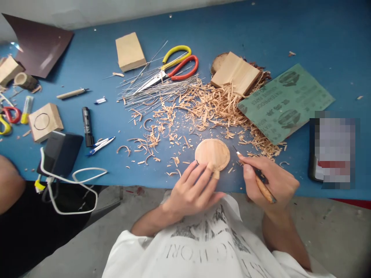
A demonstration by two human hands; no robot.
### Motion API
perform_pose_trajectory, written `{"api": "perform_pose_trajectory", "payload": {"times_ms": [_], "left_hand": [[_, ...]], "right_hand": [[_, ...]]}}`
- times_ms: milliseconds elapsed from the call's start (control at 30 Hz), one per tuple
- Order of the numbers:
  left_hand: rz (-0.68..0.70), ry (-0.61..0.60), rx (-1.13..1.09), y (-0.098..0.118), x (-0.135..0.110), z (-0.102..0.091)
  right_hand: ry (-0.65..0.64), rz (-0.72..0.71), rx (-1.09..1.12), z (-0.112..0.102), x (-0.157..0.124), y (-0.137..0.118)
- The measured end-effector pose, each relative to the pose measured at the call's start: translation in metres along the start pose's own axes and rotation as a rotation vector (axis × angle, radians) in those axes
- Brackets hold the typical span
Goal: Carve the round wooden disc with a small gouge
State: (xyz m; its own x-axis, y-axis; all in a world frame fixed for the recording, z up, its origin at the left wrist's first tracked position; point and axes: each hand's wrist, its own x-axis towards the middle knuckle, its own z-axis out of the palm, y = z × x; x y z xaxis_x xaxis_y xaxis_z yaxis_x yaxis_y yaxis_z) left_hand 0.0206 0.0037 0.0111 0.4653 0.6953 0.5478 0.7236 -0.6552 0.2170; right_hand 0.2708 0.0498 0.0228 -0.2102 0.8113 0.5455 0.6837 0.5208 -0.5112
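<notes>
A round carved wooden disc [212, 153] lies near the front edge of the blue table [290, 31]. My left hand [193, 189] rests its fingertips on the disc's near edge and holds it down, fingers pressed together. My right hand [269, 180] is closed around a wooden-handled carving knife [255, 175], whose thin blade tip points up and left just right of the disc. Wood shavings [203, 108] are heaped behind the disc.
Behind the shavings lie a wood block [235, 72], green sandpaper [285, 102], red-and-yellow scissors [171, 67], thin wires [150, 90] and a second block [130, 51]. At left sit a marked block [45, 121], a black charger with white cable [59, 154], pens and another person's arm [10, 183].
</notes>
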Motion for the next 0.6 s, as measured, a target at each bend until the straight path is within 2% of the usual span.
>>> {"api": "perform_pose_trajectory", "payload": {"times_ms": [100,300,400,600], "left_hand": [[0.063,-0.055,0.022,-0.008,-0.006,0.002],[0.107,-0.061,0.017,-0.015,-0.008,0.003],[0.151,-0.039,0.030,-0.015,-0.008,0.002],[0.239,-0.124,0.075,-0.017,-0.008,-0.002]], "right_hand": [[0.012,0.006,0.001,0.000,-0.002,0.000],[0.022,0.026,0.031,-0.002,-0.007,-0.004],[0.026,0.048,0.052,-0.002,-0.004,-0.013],[0.039,0.137,0.162,0.014,0.008,-0.035]]}}
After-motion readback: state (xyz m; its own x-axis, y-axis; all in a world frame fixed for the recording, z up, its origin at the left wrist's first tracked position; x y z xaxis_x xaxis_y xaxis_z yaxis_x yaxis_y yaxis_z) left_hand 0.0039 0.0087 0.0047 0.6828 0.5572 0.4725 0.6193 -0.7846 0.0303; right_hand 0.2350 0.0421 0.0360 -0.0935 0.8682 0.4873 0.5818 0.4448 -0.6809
